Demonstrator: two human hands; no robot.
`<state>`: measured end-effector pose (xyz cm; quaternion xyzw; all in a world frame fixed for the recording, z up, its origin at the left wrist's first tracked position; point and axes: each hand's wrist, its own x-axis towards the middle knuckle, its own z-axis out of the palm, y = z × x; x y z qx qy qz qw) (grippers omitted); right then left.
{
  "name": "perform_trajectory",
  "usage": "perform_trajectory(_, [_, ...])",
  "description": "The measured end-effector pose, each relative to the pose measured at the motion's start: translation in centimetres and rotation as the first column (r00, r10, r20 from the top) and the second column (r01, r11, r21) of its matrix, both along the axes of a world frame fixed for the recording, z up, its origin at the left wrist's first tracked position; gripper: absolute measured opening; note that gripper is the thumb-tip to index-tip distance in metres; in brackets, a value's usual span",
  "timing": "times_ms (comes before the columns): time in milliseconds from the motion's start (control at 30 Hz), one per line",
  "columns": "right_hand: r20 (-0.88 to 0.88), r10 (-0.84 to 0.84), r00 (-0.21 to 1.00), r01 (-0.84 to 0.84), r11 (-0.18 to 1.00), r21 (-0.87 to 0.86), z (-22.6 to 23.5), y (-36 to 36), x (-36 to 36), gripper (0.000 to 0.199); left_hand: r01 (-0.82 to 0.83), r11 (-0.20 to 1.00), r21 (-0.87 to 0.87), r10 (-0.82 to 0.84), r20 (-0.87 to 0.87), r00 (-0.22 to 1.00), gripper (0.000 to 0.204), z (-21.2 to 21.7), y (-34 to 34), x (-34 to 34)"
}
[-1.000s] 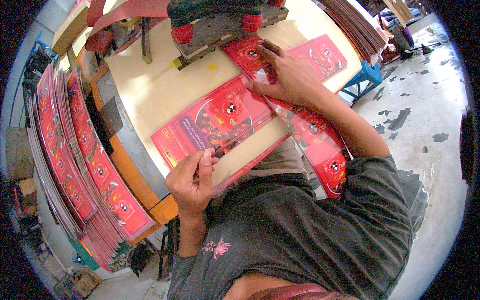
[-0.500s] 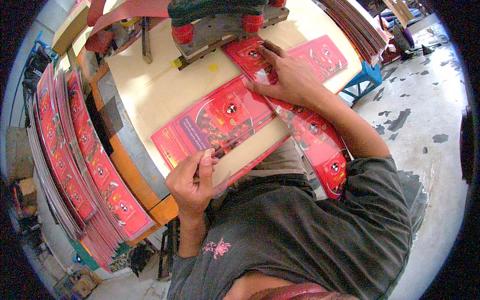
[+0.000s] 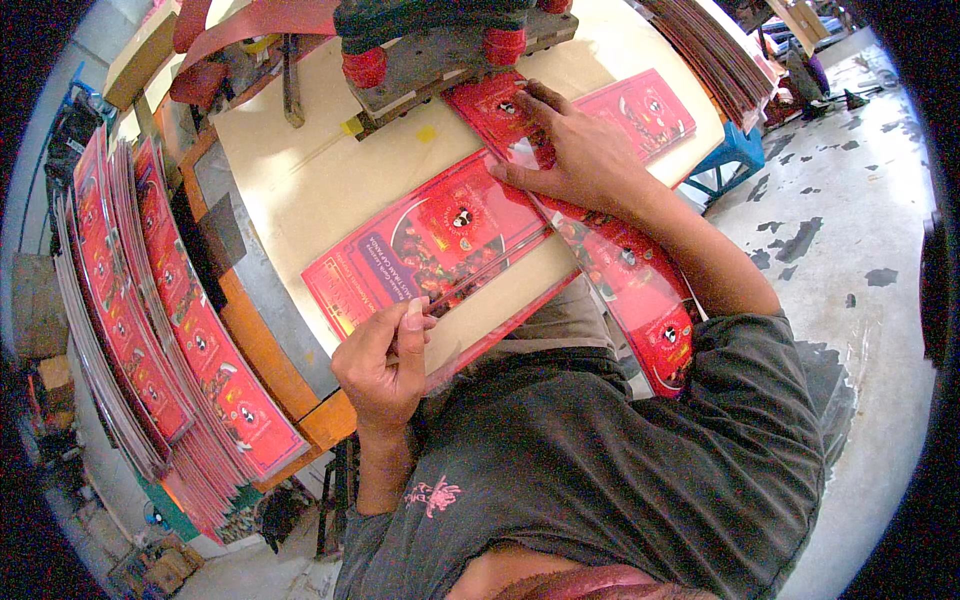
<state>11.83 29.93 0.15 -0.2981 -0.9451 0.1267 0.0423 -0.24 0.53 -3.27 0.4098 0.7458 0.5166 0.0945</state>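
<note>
Red printed plastic packaging strips (image 3: 465, 215) lie flat on a pale tabletop (image 3: 290, 180), their glossy film showing food pictures. At the near left corner of this stack, my left hand (image 3: 385, 360) is closed in a pinch on the strip's edge. My right hand (image 3: 570, 150) lies with fingers spread over a crossing red strip (image 3: 505, 115). That strip's far end meets a dark wooden block with red knobs (image 3: 460, 65). From beneath my right hand, a long red strip (image 3: 640, 280) hangs toward my lap. Another red strip (image 3: 640, 110) lies to the right.
Tall stacks of red printed strips (image 3: 200, 330) stand on the left, beside the table's orange edge (image 3: 265, 365). More stacked sheets (image 3: 705, 55) sit at the far right, near a blue plastic stool (image 3: 735, 155). A red curved band (image 3: 250, 45) arches at the far left.
</note>
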Motion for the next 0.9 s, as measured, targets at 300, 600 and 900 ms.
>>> perform_trajectory(300, [0.032, 0.002, 0.999, -0.001, 0.999, -0.040, 0.7, -0.2, -0.1, 0.101, -0.006, 1.000, 0.016, 0.006, 0.003, 1.000, 0.018, -0.3, 0.0, 0.0])
perform_trajectory(600, [0.039, 0.026, 0.999, -0.027, 1.000, 0.016, 0.7, -0.2, -0.2, 0.101, -0.008, 1.000, -0.007, 0.008, 0.012, 1.000, 0.018, 0.2, 0.0, 0.0])
perform_trajectory(900, [-0.018, 0.046, 0.999, -0.046, 0.999, 0.003, 0.4, -0.1, 0.0, 0.102, -0.009, 1.000, -0.007, 0.009, 0.000, 1.000, 0.018, 0.1, 0.0, 0.0])
